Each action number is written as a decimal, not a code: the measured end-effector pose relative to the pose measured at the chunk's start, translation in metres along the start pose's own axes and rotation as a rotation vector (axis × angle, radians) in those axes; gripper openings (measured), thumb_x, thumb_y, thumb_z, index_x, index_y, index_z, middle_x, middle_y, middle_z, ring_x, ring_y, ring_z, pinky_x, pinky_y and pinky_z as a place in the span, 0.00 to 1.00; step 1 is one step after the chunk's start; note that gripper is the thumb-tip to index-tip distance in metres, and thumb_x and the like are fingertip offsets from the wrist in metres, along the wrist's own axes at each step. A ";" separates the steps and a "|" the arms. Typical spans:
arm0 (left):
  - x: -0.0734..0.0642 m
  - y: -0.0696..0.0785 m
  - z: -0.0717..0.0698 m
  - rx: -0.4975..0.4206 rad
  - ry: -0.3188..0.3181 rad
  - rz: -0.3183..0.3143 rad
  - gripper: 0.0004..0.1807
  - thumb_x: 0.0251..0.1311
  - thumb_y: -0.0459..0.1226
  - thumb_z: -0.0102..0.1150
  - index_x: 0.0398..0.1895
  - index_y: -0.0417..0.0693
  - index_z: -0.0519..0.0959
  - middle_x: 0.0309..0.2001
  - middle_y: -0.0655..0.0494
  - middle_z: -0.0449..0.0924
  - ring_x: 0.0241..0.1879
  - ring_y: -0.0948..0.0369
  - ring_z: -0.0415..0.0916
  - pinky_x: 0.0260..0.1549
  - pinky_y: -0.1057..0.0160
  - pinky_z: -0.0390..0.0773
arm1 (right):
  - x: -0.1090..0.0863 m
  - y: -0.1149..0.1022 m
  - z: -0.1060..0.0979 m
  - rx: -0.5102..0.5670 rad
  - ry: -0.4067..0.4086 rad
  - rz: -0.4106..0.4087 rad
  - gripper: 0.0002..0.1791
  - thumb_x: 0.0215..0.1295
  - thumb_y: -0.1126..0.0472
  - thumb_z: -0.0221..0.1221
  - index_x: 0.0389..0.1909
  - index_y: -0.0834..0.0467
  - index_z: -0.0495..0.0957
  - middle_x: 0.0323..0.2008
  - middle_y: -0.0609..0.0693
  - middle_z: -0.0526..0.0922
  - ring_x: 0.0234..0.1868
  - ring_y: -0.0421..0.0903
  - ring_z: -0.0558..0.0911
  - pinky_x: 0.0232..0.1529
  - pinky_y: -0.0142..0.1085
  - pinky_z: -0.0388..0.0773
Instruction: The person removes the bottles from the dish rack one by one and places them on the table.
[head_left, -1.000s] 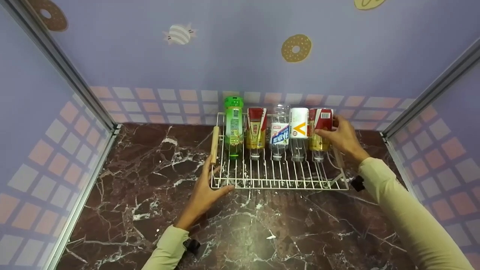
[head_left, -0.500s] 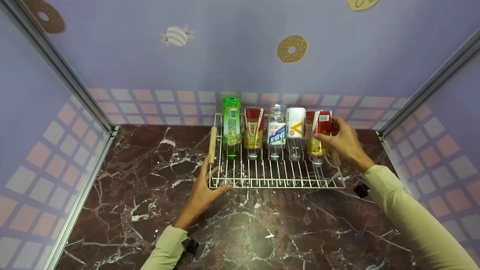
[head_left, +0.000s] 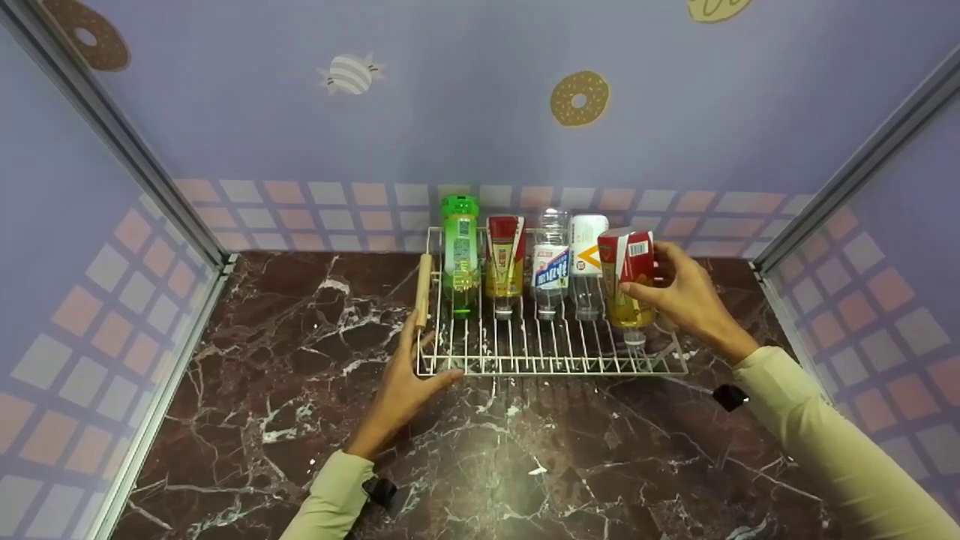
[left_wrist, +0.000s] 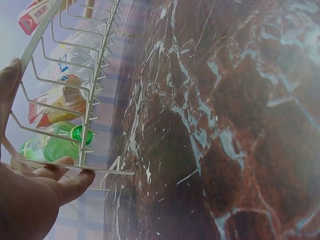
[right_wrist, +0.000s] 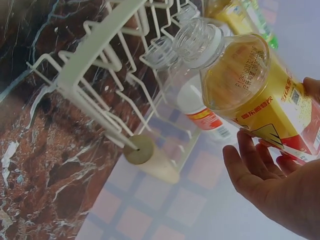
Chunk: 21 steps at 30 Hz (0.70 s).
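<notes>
My right hand [head_left: 686, 292] grips a red-and-yellow-labelled plastic bottle [head_left: 628, 274], thumb and fingers on opposite sides. This bottle [right_wrist: 280, 110] hangs tilted over the right end of a white wire rack [head_left: 555, 373], its capless neck pointing down towards the front. My left hand [head_left: 405, 382] holds the rack's front left corner; its thumb lies along the front rail and its fingers reach round the side, as the left wrist view shows. On the rack, necks downward, lean a green bottle [head_left: 460, 255], another red-and-yellow bottle [head_left: 505, 259], a clear blue-and-white-labelled bottle [head_left: 551, 266] and a white-labelled bottle [head_left: 589, 244].
The rack has a wooden handle [head_left: 424, 289] on its left side and another wooden handle [right_wrist: 150, 157] on its right. It stands on a dark marbled tabletop [head_left: 480, 465] before a purple wall [head_left: 480, 97], with side panels left and right.
My right hand has drawn the rightmost red-and-yellow bottle forward and slightly left, tilting it away from its row. My left hand has stayed on the rack's corner.
</notes>
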<state>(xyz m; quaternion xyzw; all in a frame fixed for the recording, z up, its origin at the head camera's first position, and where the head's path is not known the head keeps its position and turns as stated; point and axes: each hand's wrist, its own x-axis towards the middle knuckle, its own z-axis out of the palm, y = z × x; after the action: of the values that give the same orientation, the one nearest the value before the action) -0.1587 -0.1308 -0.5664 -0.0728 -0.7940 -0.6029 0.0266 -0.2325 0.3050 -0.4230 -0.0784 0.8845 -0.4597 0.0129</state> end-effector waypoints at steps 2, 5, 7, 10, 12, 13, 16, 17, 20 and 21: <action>0.000 0.000 0.000 -0.002 0.001 -0.006 0.71 0.57 0.44 0.86 0.93 0.55 0.42 0.83 0.35 0.61 0.80 0.43 0.67 0.80 0.23 0.45 | -0.004 -0.005 0.001 0.007 -0.007 -0.007 0.50 0.70 0.57 0.76 0.83 0.66 0.59 0.69 0.68 0.78 0.65 0.64 0.82 0.68 0.58 0.83; 0.000 0.001 -0.001 -0.011 0.001 -0.008 0.70 0.58 0.43 0.86 0.93 0.56 0.43 0.84 0.35 0.59 0.80 0.43 0.67 0.80 0.24 0.44 | -0.010 -0.012 0.003 0.029 -0.015 -0.020 0.50 0.69 0.58 0.76 0.83 0.66 0.59 0.69 0.67 0.78 0.64 0.63 0.83 0.67 0.56 0.84; -0.001 0.001 -0.001 -0.012 0.001 -0.008 0.70 0.57 0.43 0.86 0.93 0.56 0.43 0.85 0.36 0.57 0.80 0.43 0.67 0.80 0.24 0.45 | -0.013 -0.017 0.006 0.048 -0.022 -0.028 0.50 0.68 0.59 0.77 0.83 0.66 0.60 0.69 0.66 0.79 0.64 0.62 0.83 0.67 0.55 0.84; -0.001 0.002 -0.001 -0.008 0.000 -0.007 0.71 0.57 0.44 0.86 0.93 0.56 0.42 0.85 0.36 0.56 0.80 0.43 0.67 0.80 0.24 0.47 | -0.019 -0.023 0.009 0.057 -0.039 -0.040 0.49 0.67 0.59 0.77 0.82 0.66 0.61 0.69 0.67 0.79 0.64 0.63 0.83 0.68 0.57 0.83; -0.002 0.002 -0.001 -0.002 -0.001 -0.005 0.71 0.57 0.45 0.86 0.93 0.56 0.42 0.85 0.36 0.58 0.80 0.43 0.67 0.80 0.24 0.48 | -0.022 -0.026 0.012 0.057 -0.054 -0.048 0.49 0.67 0.59 0.78 0.81 0.66 0.62 0.69 0.67 0.79 0.64 0.64 0.83 0.68 0.58 0.83; -0.002 0.002 -0.001 0.000 -0.002 -0.005 0.71 0.57 0.45 0.86 0.93 0.56 0.42 0.84 0.36 0.58 0.80 0.43 0.67 0.80 0.24 0.49 | -0.024 -0.028 0.013 0.056 -0.062 -0.050 0.48 0.67 0.59 0.78 0.81 0.66 0.63 0.68 0.66 0.79 0.64 0.64 0.83 0.68 0.58 0.83; -0.002 0.002 -0.001 -0.006 -0.006 -0.004 0.71 0.57 0.46 0.86 0.93 0.56 0.42 0.84 0.36 0.59 0.80 0.44 0.67 0.80 0.25 0.50 | -0.030 -0.033 0.017 0.054 -0.083 -0.058 0.47 0.66 0.58 0.79 0.79 0.66 0.65 0.68 0.65 0.80 0.63 0.63 0.84 0.67 0.58 0.83; -0.002 0.002 -0.002 -0.011 -0.007 -0.005 0.71 0.57 0.45 0.86 0.93 0.56 0.42 0.85 0.36 0.58 0.80 0.44 0.67 0.80 0.25 0.50 | -0.032 -0.034 0.018 0.054 -0.087 -0.063 0.46 0.65 0.59 0.79 0.78 0.66 0.67 0.67 0.64 0.80 0.62 0.62 0.84 0.67 0.58 0.84; -0.002 0.002 -0.001 -0.025 -0.008 -0.004 0.71 0.56 0.44 0.86 0.93 0.55 0.42 0.86 0.36 0.53 0.80 0.43 0.67 0.80 0.27 0.53 | -0.038 -0.037 0.023 0.052 -0.100 -0.074 0.44 0.64 0.59 0.80 0.76 0.65 0.69 0.66 0.63 0.81 0.61 0.61 0.85 0.66 0.57 0.84; -0.002 0.002 -0.001 -0.026 -0.007 -0.001 0.71 0.56 0.44 0.86 0.93 0.54 0.42 0.87 0.35 0.51 0.80 0.43 0.67 0.80 0.28 0.56 | -0.040 -0.038 0.025 0.047 -0.105 -0.079 0.44 0.64 0.59 0.80 0.76 0.65 0.69 0.66 0.63 0.82 0.60 0.61 0.86 0.66 0.57 0.85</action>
<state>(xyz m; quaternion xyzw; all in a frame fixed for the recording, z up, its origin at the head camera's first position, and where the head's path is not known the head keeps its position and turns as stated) -0.1565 -0.1318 -0.5645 -0.0747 -0.7861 -0.6131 0.0224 -0.1861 0.2691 -0.4089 -0.1370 0.8677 -0.4759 0.0429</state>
